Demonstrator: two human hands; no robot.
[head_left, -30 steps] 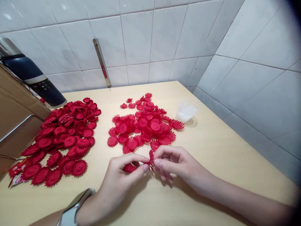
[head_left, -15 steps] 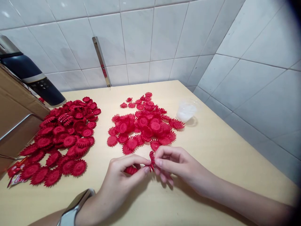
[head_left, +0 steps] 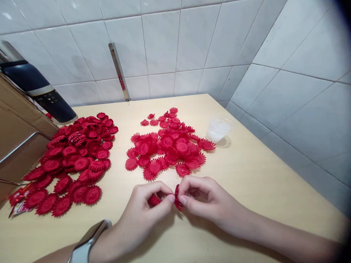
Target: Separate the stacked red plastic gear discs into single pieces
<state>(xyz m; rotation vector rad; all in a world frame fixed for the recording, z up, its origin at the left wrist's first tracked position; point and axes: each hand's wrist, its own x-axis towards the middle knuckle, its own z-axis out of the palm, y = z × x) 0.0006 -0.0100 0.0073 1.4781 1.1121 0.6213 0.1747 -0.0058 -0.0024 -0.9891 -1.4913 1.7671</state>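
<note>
Between my two hands is a small red fringed flower disc (head_left: 178, 199), seen nearly edge-on and partly covered by fingers. My left hand (head_left: 152, 206) pinches its left side between thumb and forefinger. More red material (head_left: 155, 199) shows inside the curl of that hand, mostly hidden by the fingers. From the right, thumb and fingertips of my right hand (head_left: 204, 195) press on the same disc. Just beyond both hands lies a loose heap of red fringed discs (head_left: 167, 140). A watch (head_left: 91, 235) sits on my left wrist.
A second, thicker pile of red fringed discs (head_left: 79, 164) covers the table's left. Beside it stand a cardboard box (head_left: 22, 106) and a dark flask (head_left: 38, 82). A clear cup with white contents (head_left: 218, 128) stands at the back right. Tiled walls bound the table (head_left: 255, 190).
Both hands have shifted slightly down toward me, keeping the disc between them. The disc has turned in the fingers. My right hand's lower fingers have curled in.
</note>
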